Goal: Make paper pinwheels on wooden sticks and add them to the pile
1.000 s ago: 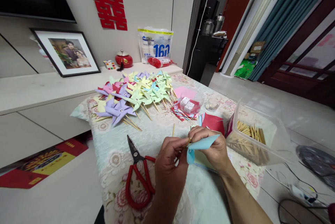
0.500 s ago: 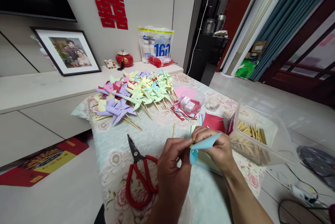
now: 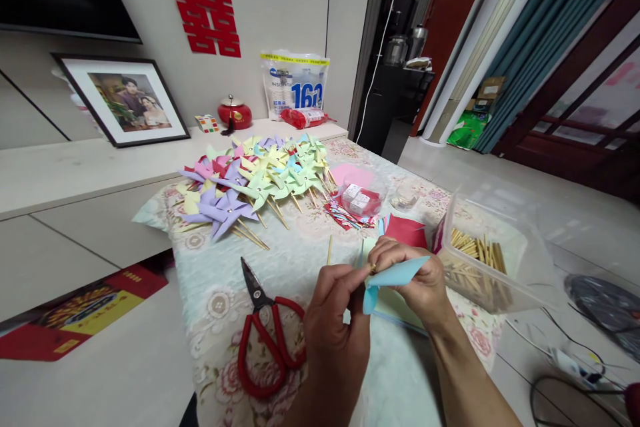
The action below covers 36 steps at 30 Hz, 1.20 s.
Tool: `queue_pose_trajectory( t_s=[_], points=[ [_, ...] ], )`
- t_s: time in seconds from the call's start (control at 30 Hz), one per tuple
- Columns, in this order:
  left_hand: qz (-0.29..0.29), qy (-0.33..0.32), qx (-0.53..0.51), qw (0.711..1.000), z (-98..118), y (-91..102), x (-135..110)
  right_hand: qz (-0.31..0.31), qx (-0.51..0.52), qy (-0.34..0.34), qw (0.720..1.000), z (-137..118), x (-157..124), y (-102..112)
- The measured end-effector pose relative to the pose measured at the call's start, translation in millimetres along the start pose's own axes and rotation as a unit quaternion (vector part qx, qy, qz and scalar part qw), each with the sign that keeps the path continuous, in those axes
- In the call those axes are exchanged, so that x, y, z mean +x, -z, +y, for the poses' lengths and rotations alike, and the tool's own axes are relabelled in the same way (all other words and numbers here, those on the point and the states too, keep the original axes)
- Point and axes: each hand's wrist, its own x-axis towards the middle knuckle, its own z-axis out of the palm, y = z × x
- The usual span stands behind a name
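Observation:
Both my hands come together over the near side of the table. A folded light-blue paper pinwheel (image 3: 397, 276) is gripped in the fingers of my right hand (image 3: 417, 280). My left hand (image 3: 340, 320) pinches at a tiny gold-coloured piece at the pinwheel's centre, its thumb and forefinger closed. The ends of the fingers partly hide this piece. Red-handled scissors (image 3: 267, 327) lie to the left of my left hand, blades pointing away. Beneath my right hand are sheets of pale green paper (image 3: 400, 310). A thin wooden stick (image 3: 329, 250) shows just beyond my left hand.
Finished paper pinwheels (image 3: 265, 174) on sticks lie heaped at the table's far left. A clear bin (image 3: 525, 274) of wooden sticks stands at the right. Red paper (image 3: 406, 230), a round clear container (image 3: 357, 199) and striped strips (image 3: 345, 212) lie beyond my hands.
The view has shifted slightly. My hands stay at the pinwheel's centre, with only small finger movement and the blue paper tilted a little.

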Motion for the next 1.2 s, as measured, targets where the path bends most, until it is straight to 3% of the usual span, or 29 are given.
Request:
queue_pose_trajectory(
  t_s=[0.37,0.83,1.2],
  points=[
    [-0.004,-0.030,0.082,0.996,-3,5.8,-3,0.000,-0.026,0.044,0.999,1,2,-8],
    [0.012,-0.066,0.170,0.983,6,6.8,-2,0.002,-0.059,0.054,0.997,2,2,-10],
    [0.011,-0.048,0.154,0.987,9,6.9,-2,0.017,-0.064,0.079,0.995,7,3,-15]
  ],
)
